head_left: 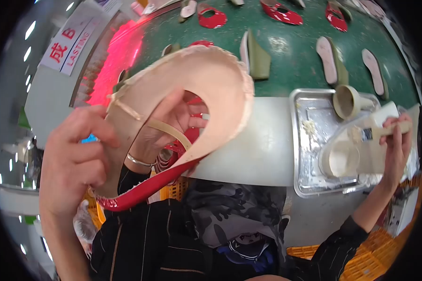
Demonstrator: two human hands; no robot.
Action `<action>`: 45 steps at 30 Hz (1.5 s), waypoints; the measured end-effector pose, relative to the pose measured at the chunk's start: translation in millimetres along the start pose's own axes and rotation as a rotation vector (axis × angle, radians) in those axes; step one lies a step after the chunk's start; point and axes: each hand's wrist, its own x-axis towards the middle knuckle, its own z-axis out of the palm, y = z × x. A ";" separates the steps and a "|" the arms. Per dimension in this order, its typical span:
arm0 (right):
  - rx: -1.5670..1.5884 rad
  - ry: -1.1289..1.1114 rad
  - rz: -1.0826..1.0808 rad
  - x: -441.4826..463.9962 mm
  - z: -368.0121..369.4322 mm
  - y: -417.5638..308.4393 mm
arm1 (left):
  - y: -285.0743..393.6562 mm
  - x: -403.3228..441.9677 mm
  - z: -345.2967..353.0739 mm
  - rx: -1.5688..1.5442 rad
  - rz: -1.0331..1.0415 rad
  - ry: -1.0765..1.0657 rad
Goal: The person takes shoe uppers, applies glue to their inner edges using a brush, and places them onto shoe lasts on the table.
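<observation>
Mostly, a green worktable (295,54) fills the far part of the room, its surface glossy under the lights, with a white sign reading LASTING (68,47) on the left and orange plastic crates (373,250) below on the right. Nearer lies a smooth pale board (248,145), and at its right a shiny metal tray (307,166). Largest among the handled things is a shoe upper (229,98), raised at the left over the near edge: a curved loop, matt pinkish-beige inside, glossy red along its lower edge, ragged around the rim. The left hand (75,154) grips its left side, fingers curled over the edge. Olive wedge soles (260,58) with pale footbeds stand or lie on the green surface, while red uppers (283,14) sit farther off. The right hand (393,140) is closed around the handle of a brush (402,129) over the tray's right side, near a whitish tub (342,159). Through the upper's opening shows a braceleted hand (171,114), partly covered; whose it is cannot be told. The brush's bristles are hard to make out.
</observation>
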 end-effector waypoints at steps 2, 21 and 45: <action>0.052 -0.026 -0.045 -7.1 -0.6 -2.5 | 1.9 -8.4 3.4 0.032 0.024 0.011; -0.551 0.036 -0.371 -127.2 65.0 34.7 | -11.0 61.5 249.5 -0.903 -0.158 -1.098; -0.436 -0.068 -0.485 -88.1 49.4 -1.4 | 56.2 90.2 293.9 -0.107 0.197 -1.438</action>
